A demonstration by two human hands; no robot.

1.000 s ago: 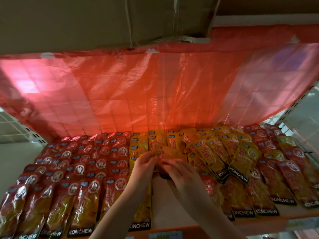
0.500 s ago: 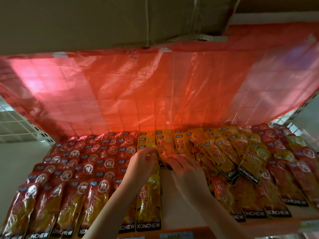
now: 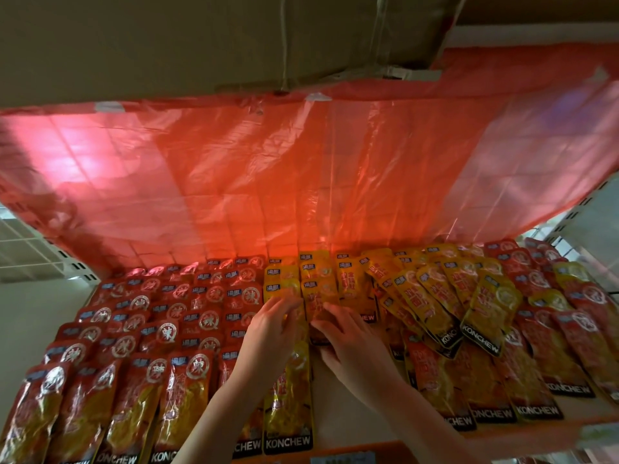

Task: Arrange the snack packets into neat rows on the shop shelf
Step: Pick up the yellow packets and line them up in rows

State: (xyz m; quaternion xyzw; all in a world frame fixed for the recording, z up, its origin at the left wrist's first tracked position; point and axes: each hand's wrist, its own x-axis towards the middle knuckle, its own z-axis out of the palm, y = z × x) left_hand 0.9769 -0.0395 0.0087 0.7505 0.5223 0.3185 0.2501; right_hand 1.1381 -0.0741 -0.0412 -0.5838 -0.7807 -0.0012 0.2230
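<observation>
Both hands seemingly hold yellow packet [image 3: 318,301], glossy, upright.

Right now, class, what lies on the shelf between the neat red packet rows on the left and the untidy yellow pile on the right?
Head view: both hands, left hand and right hand, straightening yellow packets.

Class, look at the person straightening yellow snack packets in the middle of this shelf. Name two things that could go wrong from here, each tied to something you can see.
1. The yellow packets at right lie fanned and overlapping; a nudge from the right hand could skew them further.
2. The left hand reaches over the front yellow packet, whose end sits at the shelf edge; the forearm might drag it off.
</observation>
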